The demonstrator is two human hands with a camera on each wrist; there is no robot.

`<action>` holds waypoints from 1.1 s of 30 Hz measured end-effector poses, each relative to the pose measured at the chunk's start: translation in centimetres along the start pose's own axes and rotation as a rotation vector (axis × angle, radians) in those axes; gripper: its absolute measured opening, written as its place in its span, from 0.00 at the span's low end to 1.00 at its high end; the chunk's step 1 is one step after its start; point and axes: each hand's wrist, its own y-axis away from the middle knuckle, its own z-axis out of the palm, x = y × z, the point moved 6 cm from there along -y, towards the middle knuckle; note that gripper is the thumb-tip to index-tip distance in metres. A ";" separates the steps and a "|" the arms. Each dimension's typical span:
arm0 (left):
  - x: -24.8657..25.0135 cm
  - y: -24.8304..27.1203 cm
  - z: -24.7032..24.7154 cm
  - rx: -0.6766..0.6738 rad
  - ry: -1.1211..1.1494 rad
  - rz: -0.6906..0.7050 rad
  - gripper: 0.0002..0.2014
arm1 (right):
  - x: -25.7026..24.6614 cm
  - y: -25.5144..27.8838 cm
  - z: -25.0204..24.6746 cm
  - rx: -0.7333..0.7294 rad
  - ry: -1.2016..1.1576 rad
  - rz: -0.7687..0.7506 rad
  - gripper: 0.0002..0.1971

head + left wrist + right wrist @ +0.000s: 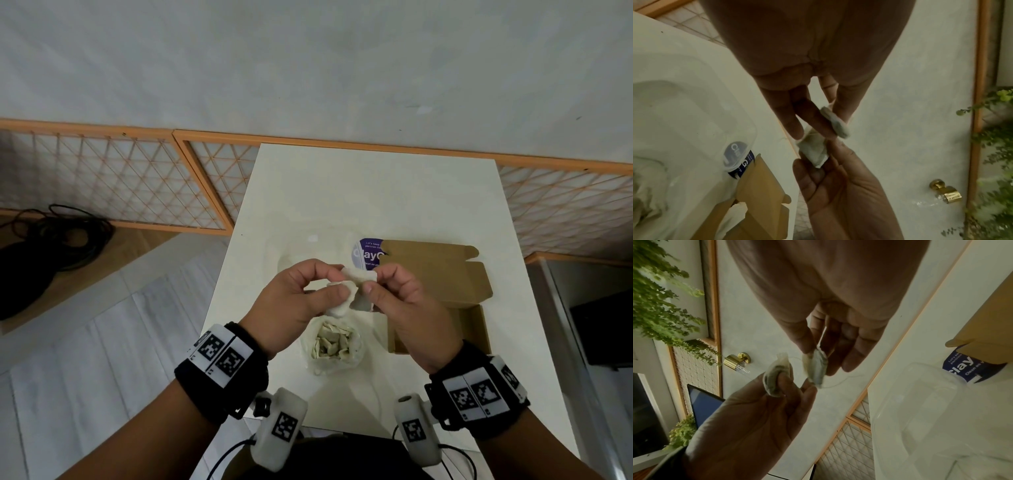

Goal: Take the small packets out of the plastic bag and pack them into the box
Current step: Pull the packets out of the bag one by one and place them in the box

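Observation:
Both hands hover over the white table (376, 192), each pinching a small white packet. In the right wrist view my right hand (818, 363) pinches one packet (816, 368) and my left hand (791, 386) grips another packet (774, 379); a thin thread runs between them. From the head view the two packets (352, 287) sit close together between my left hand (337, 282) and right hand (371, 281). Below them the open plastic bag (334, 342) holds several more packets. The brown cardboard box (442, 281) lies open to the right.
A clear plastic container (308, 253) with a purple label (368, 253) stands behind the hands, touching the box lid. An orange-framed lattice panel (120, 181) runs behind the table. Black cables (68, 233) lie on the floor at the left.

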 end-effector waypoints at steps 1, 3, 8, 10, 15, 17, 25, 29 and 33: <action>-0.1 0.0 0.3 -0.018 0.034 -0.004 0.04 | -0.1 0.0 0.0 -0.008 -0.001 -0.008 0.17; -0.2 -0.1 0.8 -0.034 0.041 0.012 0.04 | -0.2 0.1 0.2 -0.039 0.025 -0.017 0.11; -0.4 -0.6 0.5 0.043 -0.037 0.067 0.03 | -0.7 0.8 0.7 -0.055 0.047 -0.032 0.11; -0.5 -0.8 0.0 0.114 -0.149 0.118 0.02 | -1.0 1.2 0.8 -0.069 0.038 -0.017 0.14; -0.5 -0.9 0.1 0.129 -0.186 0.159 0.09 | -0.4 1.2 0.9 -0.068 0.067 0.003 0.17; -0.5 -1.1 0.4 0.102 -0.164 0.144 0.16 | -0.2 1.1 0.9 -0.068 0.131 -0.017 0.15; -3.4 -1.4 0.0 0.021 -0.150 -0.030 0.12 | -0.9 2.4 -2.8 0.013 0.353 -0.030 0.05; -6.4 -1.5 -2.0 0.085 -0.353 -0.077 0.07 | -1.9 4.0 -7.4 0.116 0.404 -0.037 0.07; -10.5 -1.4 -3.5 0.100 -0.692 -0.114 0.04 | -1.4 4.9 -11.4 0.190 0.463 0.015 0.06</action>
